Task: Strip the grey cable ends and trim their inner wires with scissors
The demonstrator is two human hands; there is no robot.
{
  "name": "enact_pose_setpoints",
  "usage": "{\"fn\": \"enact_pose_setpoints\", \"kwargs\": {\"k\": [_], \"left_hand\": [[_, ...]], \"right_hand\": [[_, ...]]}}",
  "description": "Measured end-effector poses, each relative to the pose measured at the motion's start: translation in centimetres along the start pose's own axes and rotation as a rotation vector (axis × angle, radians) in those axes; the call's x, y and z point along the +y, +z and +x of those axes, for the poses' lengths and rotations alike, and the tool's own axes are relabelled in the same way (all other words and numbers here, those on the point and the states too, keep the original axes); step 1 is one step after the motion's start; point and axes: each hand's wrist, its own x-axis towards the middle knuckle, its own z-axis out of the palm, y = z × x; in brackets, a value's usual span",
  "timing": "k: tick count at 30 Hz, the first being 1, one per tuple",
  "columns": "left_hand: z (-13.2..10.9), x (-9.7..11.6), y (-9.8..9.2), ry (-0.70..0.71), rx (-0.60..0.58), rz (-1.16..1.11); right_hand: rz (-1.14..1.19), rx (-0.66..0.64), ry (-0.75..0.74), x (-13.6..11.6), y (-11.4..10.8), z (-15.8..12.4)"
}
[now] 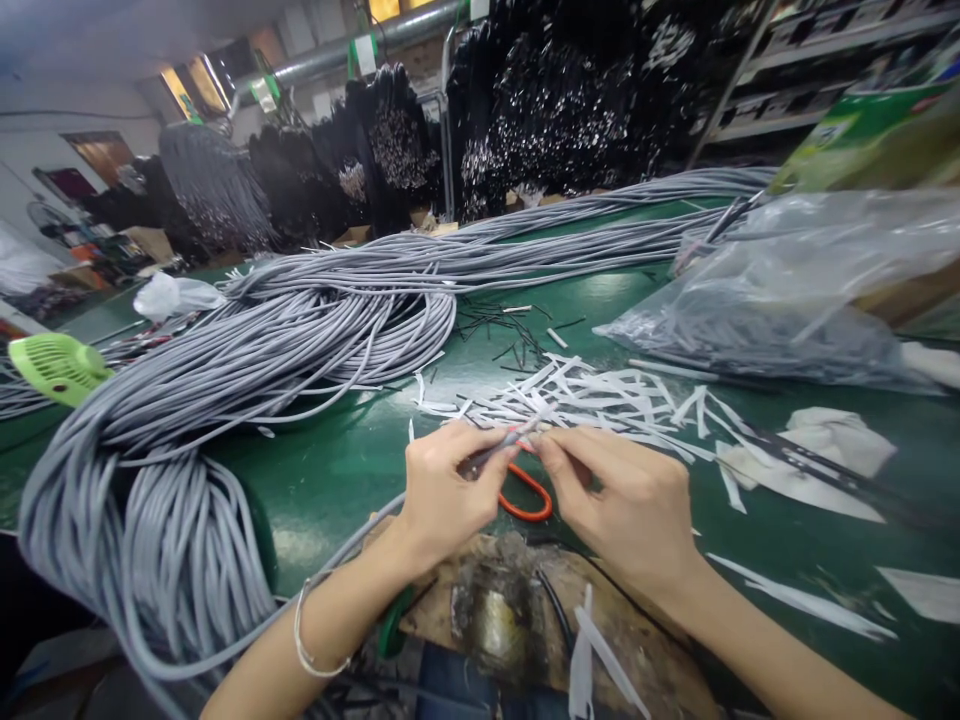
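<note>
In the head view, my left hand (450, 485) is closed around a grey cable (352, 543) close to its end, with the cable running back along my left forearm. Thumb and fingers of my right hand (619, 490) pinch the tip of the same cable, where it meets my left fingertips. The fine detail at the tip is too small to make out. An orange-red loop (536, 515), like a scissor handle, shows just below and between my hands; the rest of it is hidden. Cut white strips (585, 395) lie scattered right behind my fingers.
A large bundle of grey cables (172, 390) covers the left and back of the green table (322, 500). Dark scissors (817, 460) rest on white scraps at right. Behind them is a clear plastic bag (787, 290). A light-green fan-like object (60, 368) stands far left.
</note>
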Motion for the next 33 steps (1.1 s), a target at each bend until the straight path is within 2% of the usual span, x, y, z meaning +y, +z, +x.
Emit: {"fn": "enact_pose_setpoints", "kwargs": {"k": [4, 6, 8, 10, 11, 12, 14, 17, 20, 25, 29, 33], "left_hand": [[-0.4, 0.0, 0.3, 0.085, -0.015, 0.022], [-0.3, -0.1, 0.4, 0.045, -0.025, 0.025], [0.0, -0.5, 0.5, -0.067, -0.061, 0.045], [0.6, -1.0, 0.4, -0.229, -0.117, 0.051], [0.9, -1.2, 0.4, -0.306, -0.142, 0.026], [1.1, -1.4, 0.3, -0.367, -0.161, -0.023], [1.5, -1.5, 0.0, -0.43, -0.181, -0.152], [1.5, -0.9, -0.3, -0.451, -0.212, -0.284], [1.1, -0.5, -0.4, -0.461, -0.255, -0.375], [0.8, -0.5, -0.2, -0.476, -0.281, -0.44], [0.8, -0.3, -0.2, -0.446, -0.279, -0.4], [0.6, 0.1, -0.1, -0.348, -0.283, -0.27]], "right_hand": [[0.204, -0.15, 0.167, 0.1, 0.3, 0.0], [0.223, -0.095, 0.154, -0.4, 0.3, -0.2], [0.217, 0.001, -0.013, -1.3, 0.2, -0.6], [0.256, 0.038, -0.232, -2.1, 0.1, -0.8], [0.279, 0.03, -0.298, -2.4, 0.0, -0.9], [0.283, 0.016, -0.299, -2.4, -0.1, -0.9], [0.2, 0.011, -0.159, -1.8, 0.0, -0.7], [0.053, 0.035, 0.011, -0.3, 0.2, -0.3], [0.013, 0.027, 0.042, 0.4, 0.3, -0.1], [0.009, -0.009, 0.051, -0.1, 0.4, -0.1], [0.066, -0.009, 0.079, -0.2, 0.4, 0.0], [0.208, -0.037, 0.145, -0.1, 0.4, 0.2]]}}
